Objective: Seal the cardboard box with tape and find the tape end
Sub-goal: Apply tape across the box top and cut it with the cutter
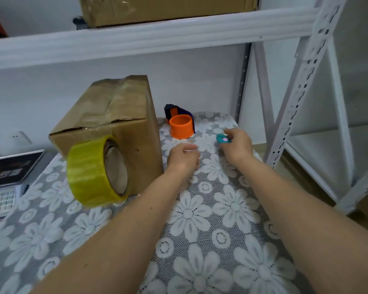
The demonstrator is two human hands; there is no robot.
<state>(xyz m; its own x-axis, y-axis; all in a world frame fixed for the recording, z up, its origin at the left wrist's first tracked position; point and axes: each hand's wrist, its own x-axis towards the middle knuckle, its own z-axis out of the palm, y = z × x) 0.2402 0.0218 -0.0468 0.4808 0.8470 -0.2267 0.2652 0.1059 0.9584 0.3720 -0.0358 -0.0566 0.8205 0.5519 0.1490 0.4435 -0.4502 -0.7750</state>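
White metal shelving w/ a lace-flower cloth over the worktop (200, 240); cardboard box (115, 128) sits back-left, its top already taped, yellow tape roll (94, 170) on edge just in front, looks to be touching it. Left hand (183, 158) is loosely curled, empty; right hand (236, 145) pinches a small teal cutter (223, 139) near the orange dispenser (182, 126). Risk, imo: the roll could tip or roll off since neither hand steadies it.

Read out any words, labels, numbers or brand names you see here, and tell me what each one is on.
No text here can be read for certain.
Dark booklet at the left edge: orange and white print, too blurred to read.
Keyboard below it: key markings too small to read.
Cardboard box, yellow tape roll, orange cup: no print visible.
Teal object at the right hand: no lettering visible.
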